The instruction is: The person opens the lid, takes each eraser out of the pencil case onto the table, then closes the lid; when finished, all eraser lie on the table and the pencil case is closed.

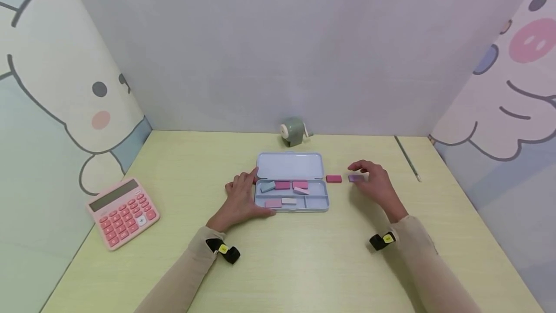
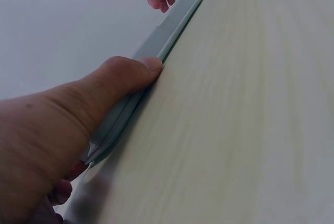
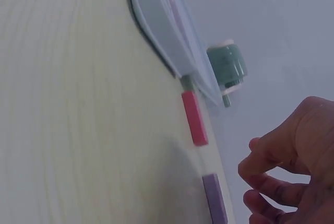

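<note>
A pale blue pencil case (image 1: 317,203) lies with its lid folded back. Its compartments hold several small pink, blue and white blocks that look like erasers. My left hand (image 1: 240,201) grips the case's left end, the thumb (image 2: 138,72) against the front edge and the fingers round the far side. Right of the case, a dark pink block (image 1: 334,179) lies on the table. Beyond it is a purple block (image 1: 352,178), partly hidden in the head view by my right hand (image 1: 377,186), whose loosely bent fingers hold nothing. In the right wrist view the purple block (image 3: 215,199) sits apart from the fingertips.
Behind the case stands a green pencil sharpener (image 1: 293,131) with a crank, close to the back wall. A pencil (image 1: 407,158) lies at the far right. On the left is a pink calculator (image 1: 123,213). Printed side panels flank the table (image 1: 278,265).
</note>
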`<state>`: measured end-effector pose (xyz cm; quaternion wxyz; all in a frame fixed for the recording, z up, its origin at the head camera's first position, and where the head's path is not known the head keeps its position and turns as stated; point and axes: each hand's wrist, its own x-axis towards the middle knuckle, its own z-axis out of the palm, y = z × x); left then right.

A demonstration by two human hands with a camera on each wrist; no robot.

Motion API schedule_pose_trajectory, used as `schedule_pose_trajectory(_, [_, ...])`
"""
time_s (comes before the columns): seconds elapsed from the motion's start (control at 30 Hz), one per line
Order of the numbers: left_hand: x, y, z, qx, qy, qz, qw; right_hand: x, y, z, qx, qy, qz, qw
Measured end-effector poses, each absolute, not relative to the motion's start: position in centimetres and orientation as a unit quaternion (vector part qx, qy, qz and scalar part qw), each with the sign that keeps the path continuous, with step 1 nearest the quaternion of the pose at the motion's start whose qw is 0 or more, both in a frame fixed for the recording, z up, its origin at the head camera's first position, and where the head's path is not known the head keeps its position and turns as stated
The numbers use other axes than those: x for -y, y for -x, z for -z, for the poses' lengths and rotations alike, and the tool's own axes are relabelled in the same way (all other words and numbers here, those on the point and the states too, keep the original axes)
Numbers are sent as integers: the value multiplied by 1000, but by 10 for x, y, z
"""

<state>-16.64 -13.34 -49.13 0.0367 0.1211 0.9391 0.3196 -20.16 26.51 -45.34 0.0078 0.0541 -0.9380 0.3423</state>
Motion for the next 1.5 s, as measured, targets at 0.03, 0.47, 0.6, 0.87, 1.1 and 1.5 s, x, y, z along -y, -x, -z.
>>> schedule_pose_trajectory(0.03, [134,167,491,-939,-121,-319,36,-259,201,452,936,-59,-347,12])
schedule_pose_trajectory(0.47, [133,166,496,-935,-124,-331,26,-185,181,455,917,-175,-358,-23])
schedule_pose_trajectory(0.6, [133,164,493,-935,-119,-332,25,-172,183,458,918,-212,-336,-25])
schedule_pose_trajectory(0.87, [133,165,493,-937,-119,-327,31,-161,187,457,923,-218,-312,-55])
schedule_pose_trajectory(1.1, [133,166,492,-937,-121,-326,32,-161,191,455,922,-218,-314,-62])
schedule_pose_trajectory(1.5, [133,168,494,-938,-119,-324,32,-159,190,454,926,-200,-316,-49])
